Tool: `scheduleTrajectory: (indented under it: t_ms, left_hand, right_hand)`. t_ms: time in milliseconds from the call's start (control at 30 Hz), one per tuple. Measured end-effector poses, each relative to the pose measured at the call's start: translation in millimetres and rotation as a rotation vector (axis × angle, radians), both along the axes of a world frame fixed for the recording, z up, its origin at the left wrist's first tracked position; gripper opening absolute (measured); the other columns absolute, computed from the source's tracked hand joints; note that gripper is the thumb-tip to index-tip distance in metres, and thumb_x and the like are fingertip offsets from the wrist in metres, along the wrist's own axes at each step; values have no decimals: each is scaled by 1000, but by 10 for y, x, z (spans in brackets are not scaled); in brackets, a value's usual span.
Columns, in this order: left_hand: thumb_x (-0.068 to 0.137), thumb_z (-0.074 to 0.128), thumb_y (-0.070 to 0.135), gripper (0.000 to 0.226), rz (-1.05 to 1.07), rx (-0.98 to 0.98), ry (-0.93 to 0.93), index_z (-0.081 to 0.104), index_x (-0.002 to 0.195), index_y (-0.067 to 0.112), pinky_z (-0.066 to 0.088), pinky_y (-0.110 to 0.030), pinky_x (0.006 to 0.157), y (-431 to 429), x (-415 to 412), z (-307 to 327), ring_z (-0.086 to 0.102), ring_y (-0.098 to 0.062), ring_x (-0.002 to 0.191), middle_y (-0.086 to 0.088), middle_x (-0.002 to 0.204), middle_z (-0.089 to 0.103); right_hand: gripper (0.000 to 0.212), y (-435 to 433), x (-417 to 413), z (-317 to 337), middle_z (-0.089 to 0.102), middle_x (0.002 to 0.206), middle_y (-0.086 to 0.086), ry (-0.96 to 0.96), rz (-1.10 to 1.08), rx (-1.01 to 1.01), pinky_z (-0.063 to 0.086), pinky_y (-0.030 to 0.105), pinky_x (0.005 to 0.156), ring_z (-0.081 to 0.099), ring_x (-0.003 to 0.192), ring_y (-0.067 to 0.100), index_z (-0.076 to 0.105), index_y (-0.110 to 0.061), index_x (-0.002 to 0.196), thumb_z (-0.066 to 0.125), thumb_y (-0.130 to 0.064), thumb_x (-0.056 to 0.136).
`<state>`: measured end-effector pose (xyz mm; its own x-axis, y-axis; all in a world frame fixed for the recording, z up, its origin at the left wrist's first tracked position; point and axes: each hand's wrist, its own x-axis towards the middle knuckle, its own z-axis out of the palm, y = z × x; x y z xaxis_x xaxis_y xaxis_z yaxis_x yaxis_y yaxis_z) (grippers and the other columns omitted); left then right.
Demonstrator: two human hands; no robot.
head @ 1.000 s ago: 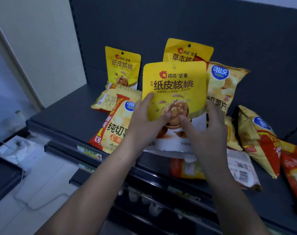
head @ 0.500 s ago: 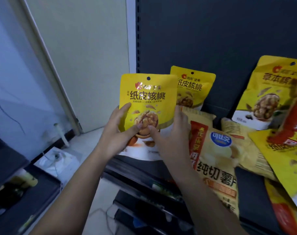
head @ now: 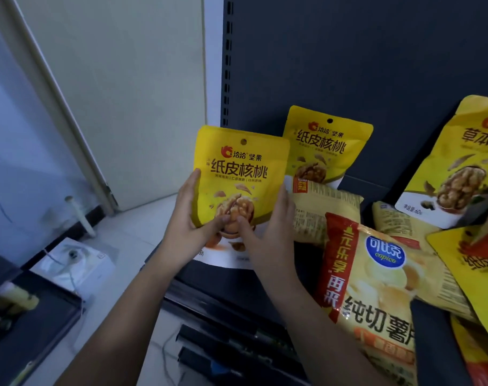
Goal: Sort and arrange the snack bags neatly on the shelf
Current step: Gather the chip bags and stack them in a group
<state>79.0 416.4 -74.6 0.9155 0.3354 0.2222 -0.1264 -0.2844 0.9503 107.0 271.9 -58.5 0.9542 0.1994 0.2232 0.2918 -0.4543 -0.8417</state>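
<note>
Carried leftward from the middle of the pile, where it was a second ago, the walnut bag now sits at the shelf's left end, with both hands on it. The left hand grips its lower left edge and the right hand its lower right edge. Both thumbs are pressed on the printed front and the fingers are curled behind. The bag is upright, face out, just in front and to the left of a matching walnut bag that leans against the dark back panel. Whether its bottom edge already touches the shelf I cannot tell.

The step in hand looks like grouping the walnut bags: this one is being stood next to its twin. The next move probably calls for setting its base down flat, square with the twin and close to the panel, then letting go gently so it doesn't tip forward.

To the right the sorting is not yet done. A tan snack bag lies flat behind the right hand, a chips bag sprawls across the front, and another yellow nut bag leans further along
</note>
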Motion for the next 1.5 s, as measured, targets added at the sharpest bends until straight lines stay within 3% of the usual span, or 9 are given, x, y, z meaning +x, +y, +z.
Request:
scheduleTrajectory:
  t_ms: [133, 300, 433, 500, 600, 733, 1000, 1300, 1500]
  left_hand:
    - [77, 77, 27, 81, 15, -69, 140, 31, 144, 31, 39, -44, 108, 53, 121, -39, 43, -17, 132, 1, 146, 39]
    - [86, 69, 25, 70, 9, -168, 405, 34, 146, 16, 54, -21, 80, 188, 417, 42, 63, -12, 94, -3, 122, 59]
    - [82, 66, 47, 55, -57, 24, 636, 51, 128, 21, 42, -38, 102, 280, 598, 92, 55, -28, 116, -12, 135, 53]
    - [88, 63, 38, 27, -88, 12, 627, 52, 107, 23, 45, -33, 92, 258, 643, 95, 57, -26, 107, -12, 129, 55]
    - [89, 62, 38, 61, -141, -18, 614, 42, 140, 11, 43, -34, 98, 176, 697, 94, 50, -26, 123, -11, 146, 42]
    - [92, 58, 34, 59, -213, -27, 599, 40, 141, 7, 40, -16, 61, 51, 740, 108, 52, -18, 102, -11, 141, 43]
    - [69, 47, 69, 93, -169, 221, 540, 37, 145, 16, 32, -47, 110, 108, 728, 347, 38, -27, 135, -9, 151, 36]
    - [95, 53, 33, 32, -316, 241, 232, 60, 122, 17, 39, -13, 81, -290, 607, 689, 56, -7, 100, 4, 119, 59]
    - [92, 57, 32, 16, -581, 91, 167, 57, 108, 33, 42, -13, 81, -820, 443, 627, 55, 1, 101, 13, 111, 61]
  right_hand:
    - [80, 119, 82, -94, 20, 156, 6, 84, -68, 8, 22, 34, 117, 19, 143, 20, 11, -12, 152, 60, -29, 91]
    - [57, 286, 398, -33, 33, 141, 15, 247, -64, -261, 34, 36, 105, 34, 132, 29, 39, -3, 135, 53, -39, 93]
    - [67, 357, 507, 25, 26, 147, 21, 408, -19, -390, 31, 43, 108, 29, 136, 35, 39, 0, 134, 47, -52, 93]
    - [65, 347, 512, 33, 31, 143, 21, 441, -38, -408, 32, 43, 107, 35, 132, 35, 41, 0, 132, 45, -53, 94]
    - [60, 255, 507, 47, 39, 135, 19, 468, -72, -440, 35, 42, 104, 39, 126, 36, 43, -1, 130, 42, -50, 96]
    - [67, 139, 502, 68, 37, 137, 17, 510, -106, -457, 33, 42, 105, 37, 129, 34, 40, -1, 135, 37, -55, 96]
    - [55, 94, 392, 165, 36, 142, 15, 419, -102, -357, 31, 29, 95, 34, 134, 29, 45, -3, 132, 38, -46, 99]
    - [39, -161, 111, 587, 52, 134, 6, 89, -139, -189, 31, 15, 84, 47, 121, 16, 52, -8, 131, 50, -28, 98]
    - [29, -718, -191, 606, 54, 115, -7, -159, -428, -203, 34, 13, 87, 47, 112, 7, 59, -15, 120, 58, -21, 92]
